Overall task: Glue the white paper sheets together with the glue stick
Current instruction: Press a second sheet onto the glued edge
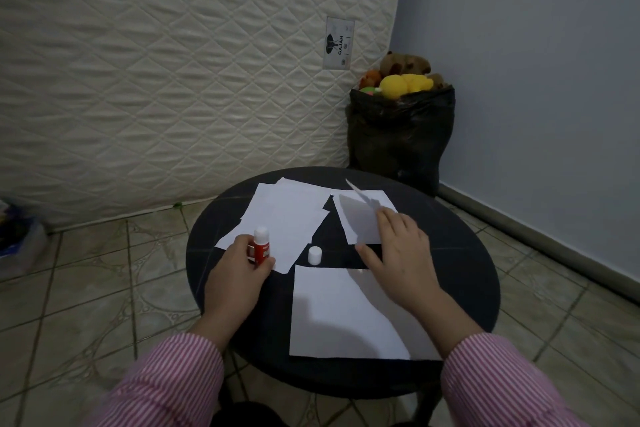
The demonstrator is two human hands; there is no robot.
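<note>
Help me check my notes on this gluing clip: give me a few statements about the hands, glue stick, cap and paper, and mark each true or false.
1. The left hand grips the red glue stick. True.
2. The glue stick's white cap is still on it. False: the cap stands by itself on the round black table, between the hands.
3. The right hand lifts a white paper sheet by its edge. True.
4. The nearest paper sheet is crumpled into a ball. False: it lies flat.
5. The black bag of plush toys sits on the table. False: it stands on the floor behind.
</note>
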